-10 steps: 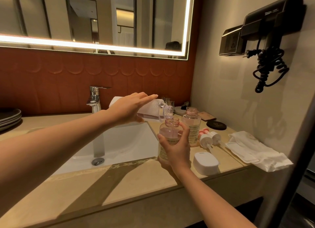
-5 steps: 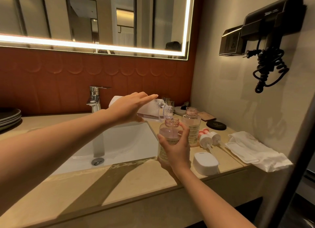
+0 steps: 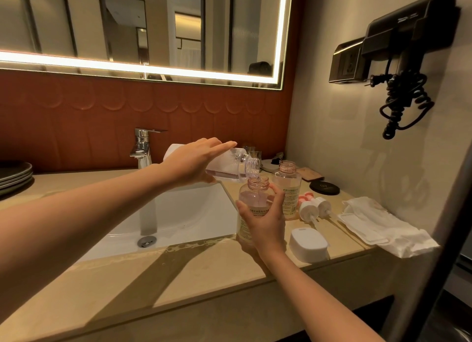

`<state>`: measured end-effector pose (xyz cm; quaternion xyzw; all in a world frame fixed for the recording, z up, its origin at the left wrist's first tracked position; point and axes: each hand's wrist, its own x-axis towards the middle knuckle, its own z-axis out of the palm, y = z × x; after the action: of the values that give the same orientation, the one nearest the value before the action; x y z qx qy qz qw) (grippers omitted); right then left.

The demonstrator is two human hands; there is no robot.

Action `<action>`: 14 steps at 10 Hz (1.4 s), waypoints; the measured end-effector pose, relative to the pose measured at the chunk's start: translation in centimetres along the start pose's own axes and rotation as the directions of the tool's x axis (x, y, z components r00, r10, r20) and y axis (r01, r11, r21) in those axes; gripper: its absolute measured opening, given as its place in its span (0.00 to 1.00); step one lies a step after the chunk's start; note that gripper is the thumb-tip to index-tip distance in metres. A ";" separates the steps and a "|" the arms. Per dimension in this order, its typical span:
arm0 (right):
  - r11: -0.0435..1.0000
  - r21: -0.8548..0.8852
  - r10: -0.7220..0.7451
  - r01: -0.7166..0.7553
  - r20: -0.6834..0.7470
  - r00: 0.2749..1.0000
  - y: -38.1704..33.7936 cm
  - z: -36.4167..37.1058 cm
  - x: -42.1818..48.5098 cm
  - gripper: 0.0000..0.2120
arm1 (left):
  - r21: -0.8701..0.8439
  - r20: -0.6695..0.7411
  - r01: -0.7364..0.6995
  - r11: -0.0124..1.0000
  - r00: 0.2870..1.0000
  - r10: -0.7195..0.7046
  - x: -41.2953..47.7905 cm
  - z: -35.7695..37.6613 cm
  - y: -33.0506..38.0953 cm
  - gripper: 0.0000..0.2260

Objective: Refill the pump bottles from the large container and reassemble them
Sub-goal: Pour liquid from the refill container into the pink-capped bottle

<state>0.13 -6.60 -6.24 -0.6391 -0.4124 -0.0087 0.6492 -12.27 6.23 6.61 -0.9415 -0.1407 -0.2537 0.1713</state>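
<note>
- Your left hand (image 3: 194,163) wraps the large container (image 3: 224,166), grip closed around its body with the index finger lying straight along the top; the container is tipped nearly level, its threaded mouth just over the open neck of the pump bottle (image 3: 255,209).
- Your right hand (image 3: 264,223) holds that pump bottle upright, grip closed around its lower body from the near side, thumb on the left and fingertips (image 3: 277,191) reaching its shoulder. A thin stream of clear liquid falls into the neck, and pinkish liquid shows inside.
- The held bottle stands at the right-hand edge of the sink (image 3: 178,214), on the beige tabletop (image 3: 127,277).
- A second pump bottle (image 3: 287,188), also uncapped, stands just behind and to the right of it.
- Two pump heads (image 3: 315,209) lie on their sides further right of the sink; a white cap (image 3: 307,243) sits nearer the front edge, and folded white cloths (image 3: 383,226) lie by the wall.
- A chrome faucet (image 3: 141,147) rises behind the sink, beneath a lit mirror (image 3: 153,27); a black hair dryer (image 3: 408,27) hangs on the right wall.
- Both forearms reach forward, the left crossing above the sink.
</note>
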 end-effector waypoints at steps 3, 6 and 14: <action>1.000 -0.008 0.001 -0.001 0.000 1.000 0.0 0.0 0.0 0.36 | -0.012 -0.006 0.002 1.000 1.000 -0.002 -0.2 -0.1 0.1 0.39; 1.000 0.004 0.013 -0.013 0.002 1.000 0.1 0.1 0.0 0.36 | 0.007 -0.010 -0.013 1.000 1.000 0.013 -0.1 -0.1 0.2 0.39; 1.000 -0.016 0.011 -0.011 -0.006 1.000 0.0 0.1 0.0 0.37 | 0.046 0.012 -0.019 0.999 1.000 0.018 0.1 -0.5 0.2 0.39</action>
<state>0.10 -6.47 -6.28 -0.6463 -0.4068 -0.0102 0.6455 -12.30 5.91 7.00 -0.9401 -0.1389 -0.2432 0.1946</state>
